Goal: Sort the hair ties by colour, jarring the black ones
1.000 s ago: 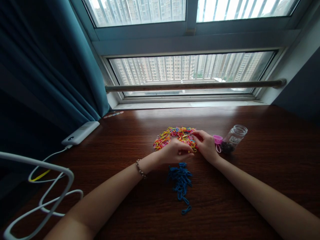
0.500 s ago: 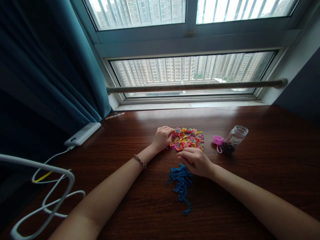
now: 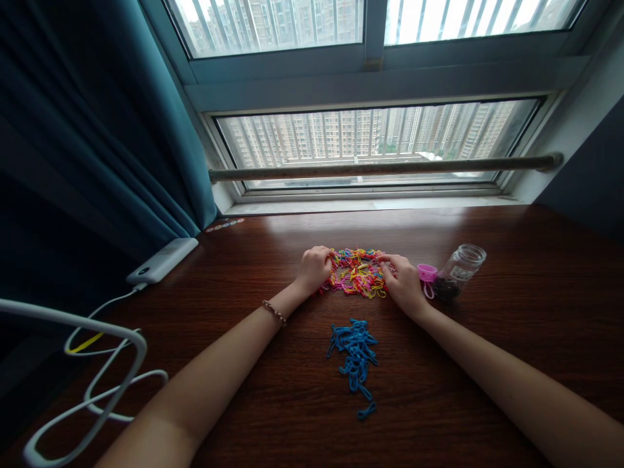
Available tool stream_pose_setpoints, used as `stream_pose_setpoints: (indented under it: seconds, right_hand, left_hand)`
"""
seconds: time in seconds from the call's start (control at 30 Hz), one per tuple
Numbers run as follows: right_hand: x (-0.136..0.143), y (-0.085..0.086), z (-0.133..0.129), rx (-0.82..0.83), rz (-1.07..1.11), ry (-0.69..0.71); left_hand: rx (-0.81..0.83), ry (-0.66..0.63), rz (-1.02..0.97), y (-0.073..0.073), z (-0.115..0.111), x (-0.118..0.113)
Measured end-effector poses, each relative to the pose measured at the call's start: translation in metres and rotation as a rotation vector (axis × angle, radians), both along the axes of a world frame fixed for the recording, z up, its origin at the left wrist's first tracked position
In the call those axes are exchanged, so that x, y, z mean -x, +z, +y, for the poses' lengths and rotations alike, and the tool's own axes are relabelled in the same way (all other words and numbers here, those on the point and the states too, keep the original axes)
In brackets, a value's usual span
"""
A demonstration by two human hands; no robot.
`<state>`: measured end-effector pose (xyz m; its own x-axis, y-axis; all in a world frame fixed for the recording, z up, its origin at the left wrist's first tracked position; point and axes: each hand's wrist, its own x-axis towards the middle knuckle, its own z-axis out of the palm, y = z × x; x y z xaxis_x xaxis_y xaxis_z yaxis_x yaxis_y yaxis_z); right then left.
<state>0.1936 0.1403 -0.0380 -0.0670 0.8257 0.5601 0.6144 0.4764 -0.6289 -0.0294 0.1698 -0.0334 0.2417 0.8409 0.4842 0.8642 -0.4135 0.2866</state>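
A heap of small multicoloured elastic bands (image 3: 359,276), mostly pink, red and yellow, lies on the dark wooden table. My left hand (image 3: 314,268) is at its left edge, fingers curled in and their tips partly hidden; whether a band is between them I cannot make out. On the opposite edge rests my right hand (image 3: 403,285), its thumb and forefinger a little apart and touching the bands, with none seen held. Nearer to me is a separate loose pile of blue elastic bands (image 3: 357,354), touched by neither hand.
Right of my right hand, a clear jar (image 3: 458,270) with dark contents leans tilted beside a pink cap (image 3: 427,273) with a loop. At left are a white power bank (image 3: 163,260) and looped white cables (image 3: 139,344). A metal rail (image 3: 361,170) crosses the window behind the table.
My right hand has moved from above the blue bands, forward and right, to the right edge of the multicoloured heap. My left hand has stayed at the left edge, almost unmoved.
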Motion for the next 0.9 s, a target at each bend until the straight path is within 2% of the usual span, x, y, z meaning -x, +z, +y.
stream_pose_setpoints:
  seconds: [0.13, 0.33, 0.67, 0.9]
  right_hand:
    - [0.0008, 0.0006, -0.0011, 0.023, 0.015, 0.014]
    - [0.001, 0.002, -0.0018, 0.022, 0.016, 0.018]
    - [-0.0002, -0.0021, 0.0016, 0.048, 0.052, -0.02]
    - [-0.0005, -0.0033, 0.0028, 0.064, 0.058, -0.024]
  left_hand:
    - [-0.022, 0.032, -0.013, 0.0008, 0.0, 0.0005]
    - [0.009, -0.021, 0.035, 0.0002, -0.0027, 0.0]
    - [-0.007, 0.153, -0.009, 0.0032, -0.0054, -0.0046]
    - [-0.027, 0.137, 0.059, 0.0012, -0.0056, -0.0018]
